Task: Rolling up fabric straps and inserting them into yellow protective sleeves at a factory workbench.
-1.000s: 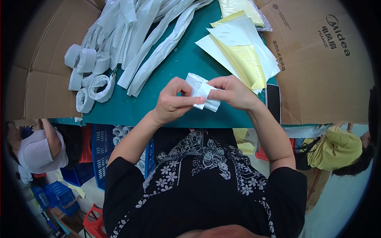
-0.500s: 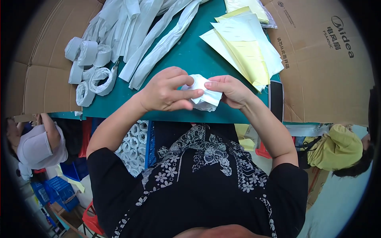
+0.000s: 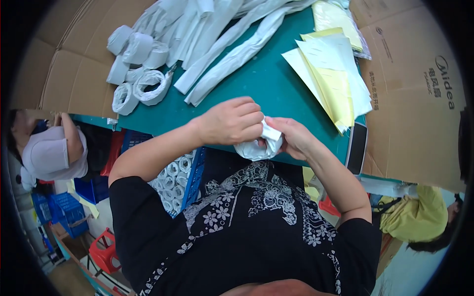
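Between my hands is a white ring-shaped roll (image 3: 254, 152), its hollow centre showing, held at the front edge of the green table. Fingers of my right hand (image 3: 295, 137) are wrapped around its right side, the thumb on top near a folded flap. My left hand (image 3: 232, 122) is curled closed at the roll's upper left, fingertips against the flap; exactly what they pinch is hidden. Beyond my left forearm sits a group of finished-looking white rolls (image 3: 138, 48), some stacked. Long flat white strips (image 3: 237, 54) lie on the table behind my hands.
Yellow and white sheets (image 3: 328, 74) lie at the right beside a dark flat device (image 3: 356, 148). Cardboard walls (image 3: 79, 64) flank the table (image 3: 269, 84). Below its edge, a blue crate (image 3: 193, 185) holds several white rolls. People sit at both sides; a red stool (image 3: 104, 251) stands lower left.
The roll has tilted so its open centre now shows, and it sits nearer my body. My left fingers have curled in from a spread pose. The whole view has shifted and turned slightly.
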The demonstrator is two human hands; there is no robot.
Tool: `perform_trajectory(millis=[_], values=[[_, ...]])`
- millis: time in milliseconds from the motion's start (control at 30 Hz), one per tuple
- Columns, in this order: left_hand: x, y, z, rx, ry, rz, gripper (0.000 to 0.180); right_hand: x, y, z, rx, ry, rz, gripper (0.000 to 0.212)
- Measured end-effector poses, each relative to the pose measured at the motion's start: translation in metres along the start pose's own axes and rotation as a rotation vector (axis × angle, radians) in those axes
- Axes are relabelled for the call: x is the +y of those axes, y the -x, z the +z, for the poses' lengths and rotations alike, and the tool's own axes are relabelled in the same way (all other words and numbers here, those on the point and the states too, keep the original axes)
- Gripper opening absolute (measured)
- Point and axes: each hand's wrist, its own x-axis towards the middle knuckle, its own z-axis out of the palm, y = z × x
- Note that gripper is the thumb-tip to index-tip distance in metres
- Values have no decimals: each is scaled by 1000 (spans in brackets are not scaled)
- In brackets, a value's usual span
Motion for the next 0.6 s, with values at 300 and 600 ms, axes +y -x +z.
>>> perform_trajectory(millis=[300, 600], values=[[-8, 73, -29, 239, -211, -807, 42, -8, -11, 5, 176, 320, -567, 30], [-168, 188, -202, 229, -564, -1610, 41, 4, -47, -16, 290, 195, -519, 27]])
